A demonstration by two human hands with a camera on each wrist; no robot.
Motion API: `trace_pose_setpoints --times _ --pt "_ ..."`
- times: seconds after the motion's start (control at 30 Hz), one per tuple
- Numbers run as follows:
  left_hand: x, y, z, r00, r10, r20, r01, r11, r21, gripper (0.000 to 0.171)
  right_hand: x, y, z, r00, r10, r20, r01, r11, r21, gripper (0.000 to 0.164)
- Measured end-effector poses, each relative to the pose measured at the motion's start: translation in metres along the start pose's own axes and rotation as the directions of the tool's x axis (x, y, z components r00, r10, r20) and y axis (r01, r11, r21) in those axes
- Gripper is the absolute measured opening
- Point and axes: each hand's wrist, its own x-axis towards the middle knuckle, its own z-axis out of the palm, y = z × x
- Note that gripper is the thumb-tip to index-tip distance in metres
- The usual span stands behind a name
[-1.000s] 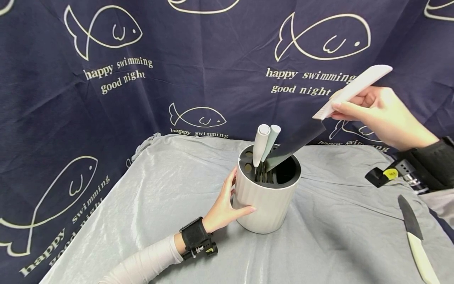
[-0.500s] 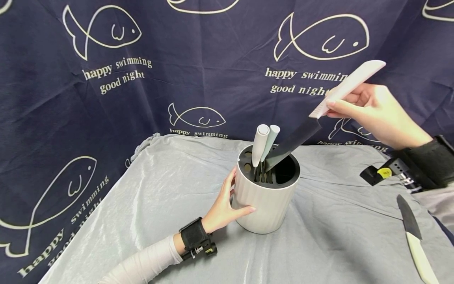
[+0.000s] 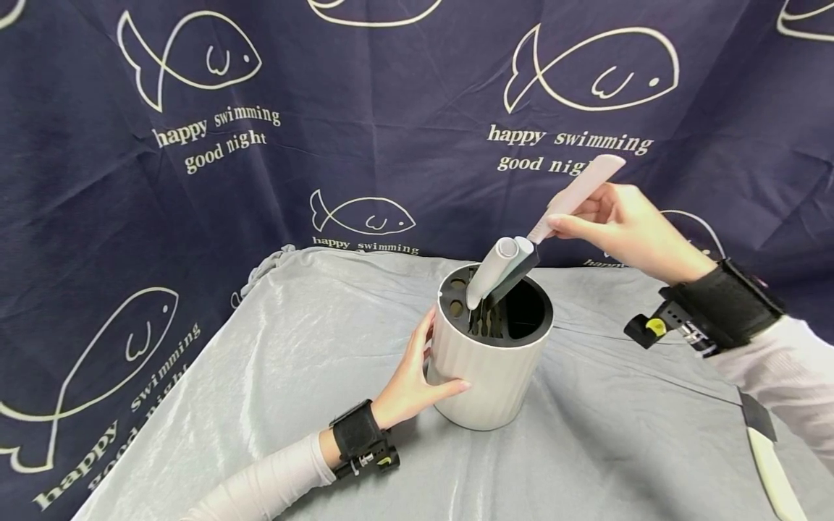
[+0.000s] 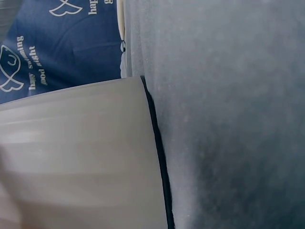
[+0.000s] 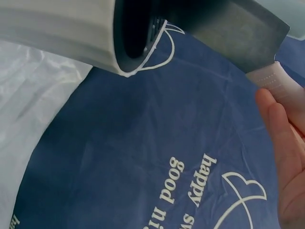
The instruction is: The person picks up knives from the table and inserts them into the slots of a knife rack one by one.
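A white ribbed knife block (image 3: pixel 489 383) with a black slotted top stands on the grey cloth. My left hand (image 3: pixel 413 391) holds its left side, thumb across the front and the other fingers mostly hidden behind. My right hand (image 3: pixel 619 221) pinches the pale handle of a kitchen knife (image 3: pixel 583 189), whose dark blade slants down into the slots. In the right wrist view the wide blade (image 5: pixel 243 33) shows beside the block's rim. A white knife handle (image 3: pixel 489 278) and a mint-green handle (image 3: pixel 523 246) lean to the right in the slots, just left of that blade.
Another knife (image 3: pixel 772 463) with a cream handle lies on the cloth at the far right, its tip hidden by my right sleeve. A large round opening (image 3: pixel 526 311) sits in the block's right side. A dark blue fish-print curtain (image 3: pixel 365 145) hangs behind.
My right hand has moved left and down with the kitchen knife, and its blade sits deeper in the block. The two other handles now tilt further right. My left hand has stayed put.
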Motion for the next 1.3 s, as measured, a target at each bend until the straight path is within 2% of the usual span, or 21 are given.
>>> trace_pose_setpoints --times 0.43,0.7,0.87,1.1,1.3 --pt "-0.001 0.0 0.0 1.0 -0.002 -0.001 0.002 1.0 -0.002 0.112 0.006 0.01 0.029 0.999 -0.023 0.037 0.022 1.0 0.011 0.017" --pt "-0.001 -0.001 0.0 1.0 0.0 0.0 0.0 1.0 0.003 0.111 0.007 0.019 0.048 0.998 -0.044 0.044 0.041 0.998 0.056 0.016" --pt "0.0 0.0 0.0 1.0 -0.005 0.003 0.005 1.0 -0.002 0.111 0.006 0.023 0.056 0.998 -0.044 0.035 0.042 0.998 0.044 0.019" --pt "0.0 0.0 0.0 1.0 -0.004 0.005 0.004 1.0 -0.011 0.111 0.007 0.03 0.066 0.999 -0.035 0.017 0.035 0.999 -0.031 0.014" --pt "0.0 -0.001 0.0 1.0 -0.002 0.008 0.002 1.0 -0.008 0.111 0.005 0.032 0.07 1.0 -0.006 0.012 0.006 0.998 -0.059 0.019"
